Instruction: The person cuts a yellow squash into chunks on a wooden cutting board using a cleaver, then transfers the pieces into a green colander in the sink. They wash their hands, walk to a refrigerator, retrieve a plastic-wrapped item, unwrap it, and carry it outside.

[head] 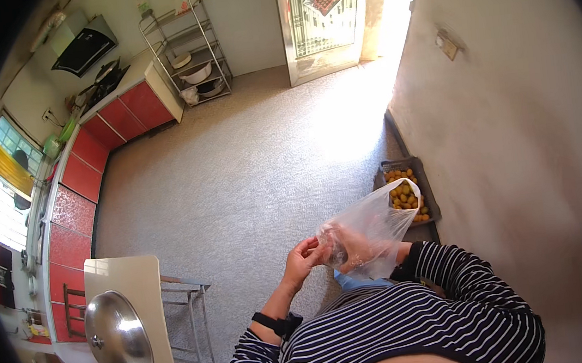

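A thin, translucent plastic bag (380, 220) is spread between my hands in front of my striped top. My left hand (305, 258) pinches the bag's left end between thumb and fingers. Behind or inside the film, my right hand (354, 252) shows through it; the plastic blurs its fingers, so its grip is hard to make out. The bag's looped handle edge reaches over a dark plastic crate (430, 193) of orange-yellow fruit (401, 191) on the floor beside the wall.
At lower left, a domed metal lid (118, 338) rests on a table (155, 302) near a metal-framed stool (191, 293). Red cabinets (67, 215) line the left side. A metal shelf rack (213, 46) and an open door (325, 24) stand at the far side.
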Tool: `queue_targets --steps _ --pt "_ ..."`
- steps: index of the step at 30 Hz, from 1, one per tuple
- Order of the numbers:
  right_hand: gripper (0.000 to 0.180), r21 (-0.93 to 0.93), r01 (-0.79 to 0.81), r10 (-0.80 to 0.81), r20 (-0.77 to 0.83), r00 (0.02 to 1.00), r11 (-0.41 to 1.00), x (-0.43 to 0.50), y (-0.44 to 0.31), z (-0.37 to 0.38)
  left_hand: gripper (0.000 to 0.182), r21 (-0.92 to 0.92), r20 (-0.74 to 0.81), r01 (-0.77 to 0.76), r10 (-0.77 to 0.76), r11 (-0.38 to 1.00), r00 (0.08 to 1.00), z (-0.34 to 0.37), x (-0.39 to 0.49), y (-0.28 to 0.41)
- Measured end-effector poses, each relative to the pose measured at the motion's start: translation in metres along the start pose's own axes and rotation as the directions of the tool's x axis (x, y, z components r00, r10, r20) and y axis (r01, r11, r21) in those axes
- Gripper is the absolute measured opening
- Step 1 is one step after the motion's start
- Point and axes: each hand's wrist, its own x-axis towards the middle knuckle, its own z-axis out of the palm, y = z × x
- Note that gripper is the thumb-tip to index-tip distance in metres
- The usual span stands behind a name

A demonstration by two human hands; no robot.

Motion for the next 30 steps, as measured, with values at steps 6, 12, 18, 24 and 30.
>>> queue_targets --steps 6,12,18,24,30 --pt "0.099 -0.168 0.013 -0.023 -0.058 0.998 0.986 0.110 0.033 -0.131 0.039 0.169 -0.145 -0.118 0.143 0.979 0.979 -0.009 0.171 0.103" --pt "0.100 -0.114 -0.034 0.006 -0.238 0.971 0.993 0.203 0.056 -0.236 0.034 0.067 -0.253 -0.272 0.280 0.960 0.926 -0.029 0.321 0.151" --pt "0.101 -0.143 -0.095 0.045 -0.322 0.946 0.985 0.330 0.101 -0.323 0.043 0.161 -0.141 -0.310 0.333 0.937 0.932 -0.081 0.461 0.214" --pt "0.106 -0.407 -0.386 0.264 -0.325 0.908 0.828 0.420 0.097 -0.419 0.025 -0.133 -0.034 -0.191 0.188 0.973 0.982 -0.150 0.581 0.296" --pt "0.096 -0.261 -0.193 0.092 -0.355 0.930 0.946 0.471 0.104 -0.519 0.023 -0.407 -0.088 -0.085 0.054 0.909 0.995 -0.190 0.692 0.343"
